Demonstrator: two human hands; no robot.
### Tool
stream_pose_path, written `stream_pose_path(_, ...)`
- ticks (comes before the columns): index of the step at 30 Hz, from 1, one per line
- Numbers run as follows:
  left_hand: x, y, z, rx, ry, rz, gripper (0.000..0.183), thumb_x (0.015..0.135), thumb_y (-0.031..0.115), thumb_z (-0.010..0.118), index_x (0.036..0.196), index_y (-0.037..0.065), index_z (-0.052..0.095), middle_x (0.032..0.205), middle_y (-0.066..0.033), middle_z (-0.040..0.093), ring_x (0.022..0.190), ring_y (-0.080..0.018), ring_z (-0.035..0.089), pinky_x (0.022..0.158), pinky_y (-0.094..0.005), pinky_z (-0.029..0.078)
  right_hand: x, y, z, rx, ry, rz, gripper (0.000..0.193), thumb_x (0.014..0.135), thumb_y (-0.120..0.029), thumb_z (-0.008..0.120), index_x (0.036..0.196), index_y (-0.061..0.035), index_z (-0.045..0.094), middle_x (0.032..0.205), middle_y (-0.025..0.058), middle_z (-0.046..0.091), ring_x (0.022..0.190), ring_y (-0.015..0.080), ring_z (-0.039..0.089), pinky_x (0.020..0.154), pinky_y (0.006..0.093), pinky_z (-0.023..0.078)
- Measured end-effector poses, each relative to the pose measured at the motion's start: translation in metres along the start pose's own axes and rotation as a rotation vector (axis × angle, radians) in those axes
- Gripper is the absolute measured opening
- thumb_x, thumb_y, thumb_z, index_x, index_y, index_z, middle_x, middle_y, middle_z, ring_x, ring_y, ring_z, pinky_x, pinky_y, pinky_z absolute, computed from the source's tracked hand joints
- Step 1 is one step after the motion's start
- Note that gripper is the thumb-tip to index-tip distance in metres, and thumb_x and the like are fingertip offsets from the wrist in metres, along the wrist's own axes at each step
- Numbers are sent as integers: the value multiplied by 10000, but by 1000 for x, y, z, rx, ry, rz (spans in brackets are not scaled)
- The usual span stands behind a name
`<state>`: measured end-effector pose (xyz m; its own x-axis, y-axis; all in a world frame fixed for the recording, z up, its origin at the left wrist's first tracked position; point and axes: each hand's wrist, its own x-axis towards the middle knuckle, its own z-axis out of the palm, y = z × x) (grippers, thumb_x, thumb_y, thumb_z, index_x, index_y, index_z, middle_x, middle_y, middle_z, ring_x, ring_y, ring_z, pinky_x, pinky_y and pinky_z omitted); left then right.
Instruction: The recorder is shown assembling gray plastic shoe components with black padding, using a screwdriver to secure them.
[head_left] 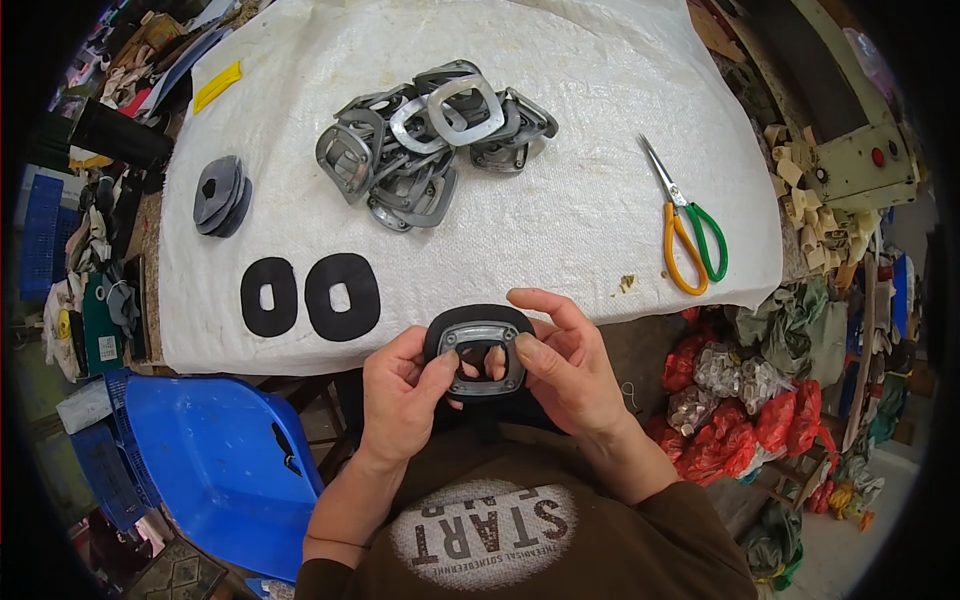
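Observation:
Close to my body, a grey metal square frame (452, 378) lies against a black fabric ring (440, 322); both have an opening in the middle. My left hand (405, 385) pinches the left side, thumb on the metal. My right hand (575, 365) grips the right side with its thumb on the frame's corner, the index finger raised off it. Fingertips show through the opening. Two more black fabric rings (342, 297) lie flat at the table's near left. Behind them is a small stack of dark grey pieces (221, 197). A heap of metal frames (415, 140) sits farther back.
White woven sheeting (560, 230) covers the table. Scissors (681, 215) with orange and green handles lie at the right, a yellow strip (217, 87) at the far left. A blue tub (200, 460) stands lower left; red plastic bags (715, 440) lie lower right.

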<state>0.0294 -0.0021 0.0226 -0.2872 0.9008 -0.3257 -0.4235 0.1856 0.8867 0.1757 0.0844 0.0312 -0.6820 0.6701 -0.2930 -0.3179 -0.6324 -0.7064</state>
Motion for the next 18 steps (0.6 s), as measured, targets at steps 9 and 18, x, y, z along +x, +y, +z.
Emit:
stream_pose_path(9, -1, 0, 5, -79, 8, -6, 149, 876, 94, 518, 954, -29, 548, 788, -60, 616, 652, -71, 563, 531, -184, 450, 4, 3, -1, 235, -18, 125, 456, 913, -226, 489, 1309, -48, 347, 856, 128, 559, 751, 187, 521, 760, 339, 445)
stream_pose_path(18, -13, -6, 9, -46, -42, -106, 136, 875, 103, 537, 938, -13, 569, 794, -46, 611, 671, -61, 551, 543, -179, 441, -9, 4, -11, 318, 5, 223, 544, 926, -491, 313, 1298, -100, 381, 744, 92, 497, 621, 171, 430, 598, 284, 385)
